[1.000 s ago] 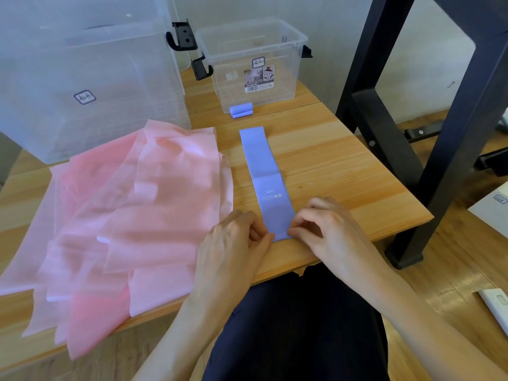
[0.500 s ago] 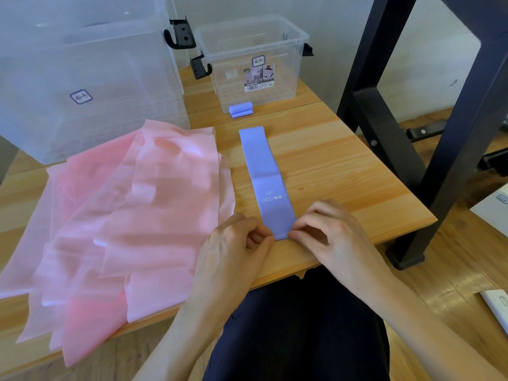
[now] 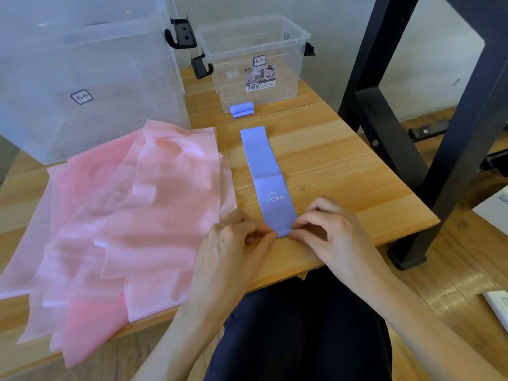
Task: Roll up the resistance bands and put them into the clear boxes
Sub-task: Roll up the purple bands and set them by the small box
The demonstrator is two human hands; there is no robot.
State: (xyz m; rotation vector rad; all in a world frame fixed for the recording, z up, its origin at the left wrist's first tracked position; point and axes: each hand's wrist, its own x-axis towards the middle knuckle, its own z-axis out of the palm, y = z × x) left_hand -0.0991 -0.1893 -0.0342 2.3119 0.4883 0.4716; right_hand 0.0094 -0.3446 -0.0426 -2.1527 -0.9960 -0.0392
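Near the table (image 3: 357,188) front edge, left hand (image 3: 233,243) and right hand (image 3: 332,232) pinch the flat blue band's (image 3: 268,174) near end; bare wood lies rightward, pink sheets (image 3: 137,215) crowd left, boxes (image 3: 255,61) stand behind.

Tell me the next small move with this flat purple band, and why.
Probably turn the near end over and start rolling away from you. The band lies flat and unrolled on the table, and the left hand and right hand already pinch its near end, one at each corner.
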